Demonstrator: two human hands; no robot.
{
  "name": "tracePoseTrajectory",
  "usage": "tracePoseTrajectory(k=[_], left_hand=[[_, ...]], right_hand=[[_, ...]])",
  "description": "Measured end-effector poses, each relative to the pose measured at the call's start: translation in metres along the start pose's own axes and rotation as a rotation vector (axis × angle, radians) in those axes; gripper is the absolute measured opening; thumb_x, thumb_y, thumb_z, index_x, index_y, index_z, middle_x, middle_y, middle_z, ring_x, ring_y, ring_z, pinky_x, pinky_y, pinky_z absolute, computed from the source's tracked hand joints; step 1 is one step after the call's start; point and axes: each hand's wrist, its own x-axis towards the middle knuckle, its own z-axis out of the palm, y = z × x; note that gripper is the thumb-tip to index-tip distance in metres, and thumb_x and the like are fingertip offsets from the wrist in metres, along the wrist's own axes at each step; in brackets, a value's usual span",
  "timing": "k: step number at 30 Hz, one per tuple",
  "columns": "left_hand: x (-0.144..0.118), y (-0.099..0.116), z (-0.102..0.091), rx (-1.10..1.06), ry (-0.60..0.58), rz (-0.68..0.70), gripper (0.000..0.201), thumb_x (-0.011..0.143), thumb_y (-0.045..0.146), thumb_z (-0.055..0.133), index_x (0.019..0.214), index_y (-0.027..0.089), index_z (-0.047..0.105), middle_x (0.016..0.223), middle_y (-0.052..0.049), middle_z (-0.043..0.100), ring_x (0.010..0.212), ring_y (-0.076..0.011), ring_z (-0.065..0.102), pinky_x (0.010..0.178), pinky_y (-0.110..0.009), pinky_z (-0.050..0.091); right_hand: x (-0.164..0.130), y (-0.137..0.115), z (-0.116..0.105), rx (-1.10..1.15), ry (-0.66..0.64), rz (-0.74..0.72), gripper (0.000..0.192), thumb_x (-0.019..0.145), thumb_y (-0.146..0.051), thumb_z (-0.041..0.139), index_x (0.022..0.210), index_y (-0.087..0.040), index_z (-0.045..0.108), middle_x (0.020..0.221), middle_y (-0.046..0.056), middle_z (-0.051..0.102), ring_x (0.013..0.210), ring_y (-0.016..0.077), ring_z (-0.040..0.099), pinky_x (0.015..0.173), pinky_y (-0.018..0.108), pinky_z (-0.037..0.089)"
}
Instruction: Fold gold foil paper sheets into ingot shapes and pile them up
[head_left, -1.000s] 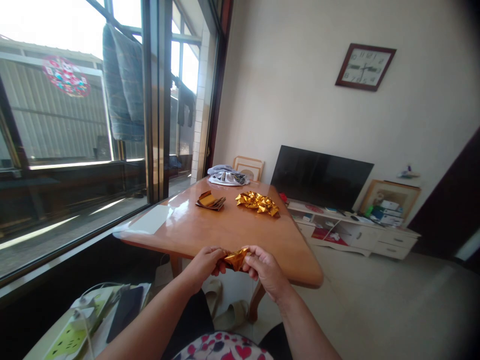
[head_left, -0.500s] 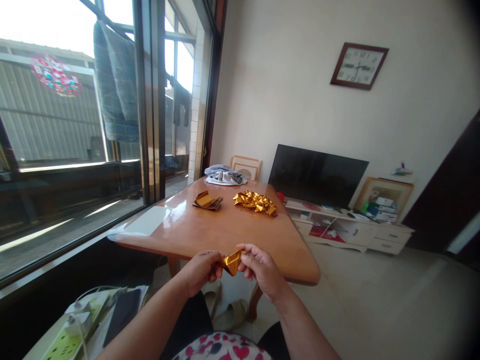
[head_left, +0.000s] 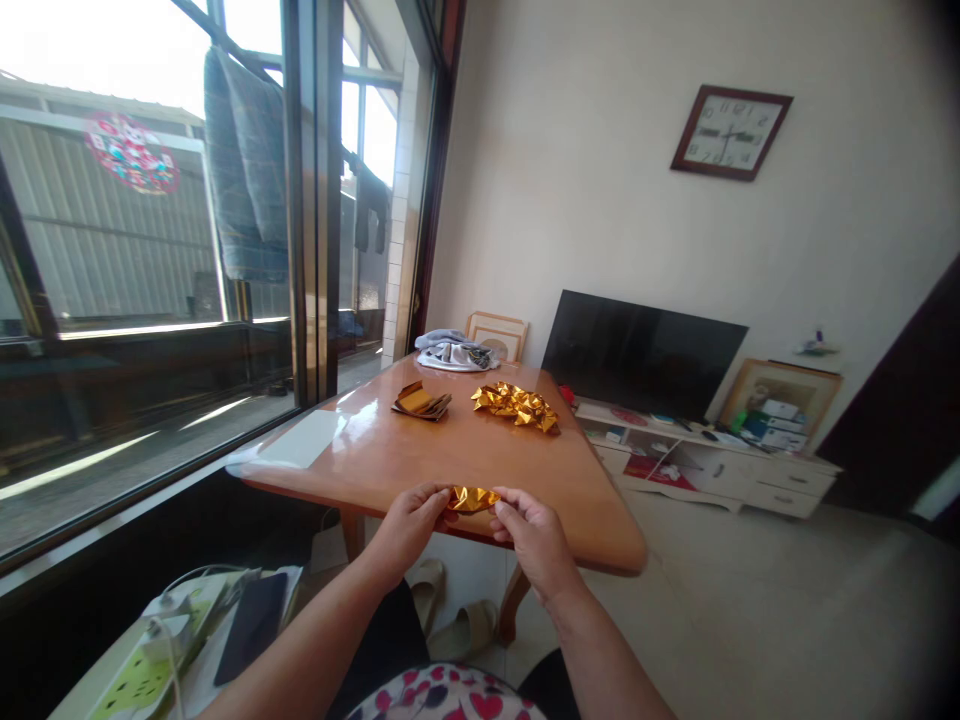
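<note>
My left hand [head_left: 411,528] and my right hand [head_left: 529,535] pinch the two ends of a small folded piece of gold foil paper [head_left: 472,498], held flat just above the near edge of the wooden table [head_left: 375,460]. Farther back on the table lies a pile of several folded gold foil pieces [head_left: 516,405]. To its left sits a stack of flat gold paper sheets [head_left: 421,401].
A bundle of cloth [head_left: 454,351] lies at the table's far end. Glass window panes [head_left: 150,250] run along the left. A black TV [head_left: 639,350] leans on a low white cabinet [head_left: 712,465]. A power strip [head_left: 154,650] and a dark phone [head_left: 251,625] lie at lower left.
The gold piece has gone from an upright, pointed shape between my fingers to a flatter, stretched one. Both hands have risen a little toward the table edge.
</note>
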Motion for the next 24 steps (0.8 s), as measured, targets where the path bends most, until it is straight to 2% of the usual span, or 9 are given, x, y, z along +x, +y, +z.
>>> tracePoseTrajectory(k=[6, 11, 15, 19, 24], left_hand=[[0.002, -0.010, -0.001, 0.238, 0.098, 0.159, 0.039, 0.093, 0.042, 0.052, 0.110, 0.014, 0.073, 0.092, -0.008, 0.074, 0.081, -0.0208, 0.066, 0.073, -0.028, 0.049], [0.001, -0.013, 0.001, 0.445, 0.164, 0.243, 0.036, 0.095, 0.038, 0.048, 0.114, 0.018, 0.072, 0.102, -0.008, 0.077, 0.092, -0.0226, 0.070, 0.081, -0.029, 0.050], [0.000, -0.013, 0.003, 0.547, 0.160, 0.287, 0.033, 0.095, 0.034, 0.049, 0.114, 0.020, 0.073, 0.106, -0.007, 0.077, 0.096, -0.0232, 0.071, 0.084, -0.029, 0.049], [-0.001, -0.011, 0.004, 0.586, 0.135, 0.303, 0.033, 0.096, 0.033, 0.047, 0.112, 0.020, 0.073, 0.106, -0.008, 0.077, 0.096, -0.0239, 0.071, 0.082, -0.029, 0.049], [-0.001, -0.010, 0.002, 0.587, 0.103, 0.294, 0.034, 0.097, 0.033, 0.046, 0.113, 0.019, 0.073, 0.105, -0.009, 0.077, 0.095, -0.0245, 0.071, 0.081, -0.031, 0.049]], right_hand=[[0.001, 0.007, 0.005, -0.022, 0.037, -0.009, 0.047, 0.083, -0.055, 0.067, 0.103, -0.013, 0.073, 0.082, 0.008, 0.073, 0.075, 0.0210, 0.068, 0.069, 0.033, 0.058], [0.004, 0.014, 0.008, -0.059, 0.091, -0.032, 0.042, 0.082, -0.053, 0.068, 0.099, -0.015, 0.071, 0.082, 0.007, 0.073, 0.075, 0.0225, 0.071, 0.070, 0.035, 0.060], [0.005, 0.019, 0.007, -0.194, 0.109, -0.112, 0.034, 0.084, -0.046, 0.064, 0.101, -0.016, 0.070, 0.087, 0.008, 0.075, 0.077, 0.0233, 0.072, 0.070, 0.034, 0.060], [0.005, 0.020, 0.005, -0.374, 0.149, -0.208, 0.033, 0.087, -0.037, 0.059, 0.111, -0.018, 0.069, 0.096, 0.009, 0.076, 0.088, 0.0239, 0.073, 0.079, 0.034, 0.059], [0.003, 0.015, 0.007, -0.482, 0.161, -0.235, 0.033, 0.087, -0.034, 0.055, 0.112, -0.019, 0.070, 0.098, 0.009, 0.077, 0.091, 0.0241, 0.074, 0.078, 0.031, 0.058]])
